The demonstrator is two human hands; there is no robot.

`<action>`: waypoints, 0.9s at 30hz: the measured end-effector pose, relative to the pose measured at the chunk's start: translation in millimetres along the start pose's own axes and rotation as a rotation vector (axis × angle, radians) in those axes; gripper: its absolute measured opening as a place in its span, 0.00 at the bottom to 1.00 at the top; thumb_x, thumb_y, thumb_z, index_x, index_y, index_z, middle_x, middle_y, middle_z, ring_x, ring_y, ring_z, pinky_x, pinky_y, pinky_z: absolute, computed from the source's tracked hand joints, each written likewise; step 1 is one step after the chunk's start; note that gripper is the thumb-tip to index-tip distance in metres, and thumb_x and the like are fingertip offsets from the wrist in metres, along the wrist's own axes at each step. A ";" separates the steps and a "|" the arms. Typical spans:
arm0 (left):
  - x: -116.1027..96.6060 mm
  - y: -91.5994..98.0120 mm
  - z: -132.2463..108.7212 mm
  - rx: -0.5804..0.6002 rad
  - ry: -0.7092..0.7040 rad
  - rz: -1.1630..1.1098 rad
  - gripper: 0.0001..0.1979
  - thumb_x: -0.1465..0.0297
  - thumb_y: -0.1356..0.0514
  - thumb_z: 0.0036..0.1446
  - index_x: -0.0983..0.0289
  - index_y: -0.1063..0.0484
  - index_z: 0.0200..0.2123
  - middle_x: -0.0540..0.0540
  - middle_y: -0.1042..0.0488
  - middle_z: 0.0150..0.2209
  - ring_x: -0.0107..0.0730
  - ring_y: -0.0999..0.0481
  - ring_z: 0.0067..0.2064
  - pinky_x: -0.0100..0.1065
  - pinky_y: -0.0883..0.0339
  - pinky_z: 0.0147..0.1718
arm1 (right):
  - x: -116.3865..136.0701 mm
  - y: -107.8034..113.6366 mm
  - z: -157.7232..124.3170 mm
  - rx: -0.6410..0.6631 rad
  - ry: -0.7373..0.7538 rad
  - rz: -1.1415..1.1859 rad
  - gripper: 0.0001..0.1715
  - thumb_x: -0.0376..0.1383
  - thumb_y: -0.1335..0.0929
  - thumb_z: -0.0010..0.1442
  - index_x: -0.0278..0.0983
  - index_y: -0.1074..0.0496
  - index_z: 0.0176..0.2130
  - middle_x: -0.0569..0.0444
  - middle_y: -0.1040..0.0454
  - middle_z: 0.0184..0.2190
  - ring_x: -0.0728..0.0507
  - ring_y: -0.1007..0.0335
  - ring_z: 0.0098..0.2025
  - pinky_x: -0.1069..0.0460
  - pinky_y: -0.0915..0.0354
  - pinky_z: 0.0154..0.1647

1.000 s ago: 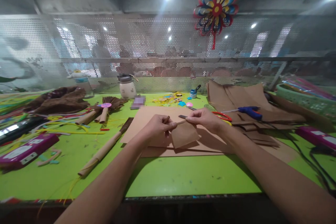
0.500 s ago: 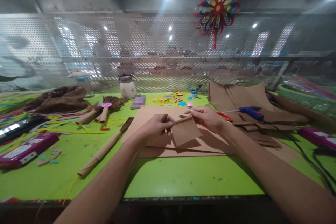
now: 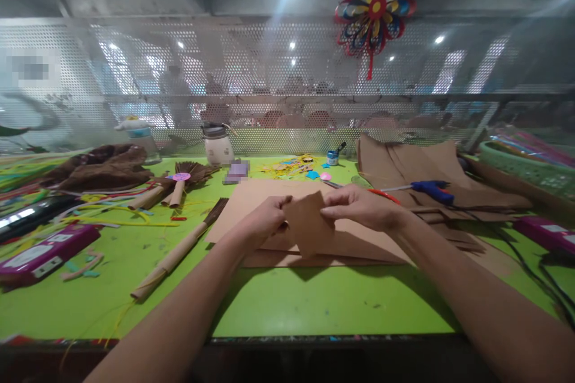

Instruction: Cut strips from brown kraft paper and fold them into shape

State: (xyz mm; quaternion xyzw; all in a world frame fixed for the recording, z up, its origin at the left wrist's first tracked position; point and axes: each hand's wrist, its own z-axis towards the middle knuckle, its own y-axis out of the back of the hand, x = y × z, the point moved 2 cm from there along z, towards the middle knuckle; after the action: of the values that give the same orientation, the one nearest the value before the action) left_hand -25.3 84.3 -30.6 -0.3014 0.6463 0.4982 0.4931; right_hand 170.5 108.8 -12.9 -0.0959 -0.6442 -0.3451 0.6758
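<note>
Between my hands is a small piece of brown kraft paper [image 3: 309, 224], tilted up above larger brown sheets [image 3: 233, 209] on the green table. My left hand [image 3: 268, 216] pinches its left edge. On the opposite edge, my right hand [image 3: 353, 208] grips the paper between thumb and fingers. Red-handled scissors [image 3: 384, 195] lie just behind my right hand, partly covered by it. A rolled paper stick with a dark fringed end [image 3: 179, 251] rests left of my left forearm.
To the right are a blue glue gun [image 3: 433, 191], crumpled brown paper [image 3: 413, 161], a purple power strip [image 3: 545, 233] and a green basket [image 3: 516, 167]. Another purple power strip [image 3: 49, 254] lies left. A white jar [image 3: 218, 146] and yellow scraps [image 3: 287, 164] sit at the back.
The small paper has turned from lying tilted flat to standing more upright, its face toward me. My right hand has shifted its hold down the paper's right side.
</note>
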 end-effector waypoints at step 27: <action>20.0 -12.1 2.9 -0.010 -0.131 0.392 0.06 0.77 0.47 0.45 0.66 0.31 0.22 0.52 0.29 0.24 0.28 0.29 0.25 0.29 0.37 0.25 | -34.9 -22.3 16.7 -0.108 -0.091 -0.724 0.10 0.30 0.35 0.54 0.32 0.22 0.31 0.51 0.24 0.29 0.48 0.33 0.30 0.55 0.40 0.32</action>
State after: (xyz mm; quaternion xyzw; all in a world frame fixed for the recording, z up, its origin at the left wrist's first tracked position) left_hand -20.4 85.2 -53.6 -0.1394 0.6567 0.6063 0.4262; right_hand 146.2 113.7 -50.1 0.0873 -0.6467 -0.5908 0.4745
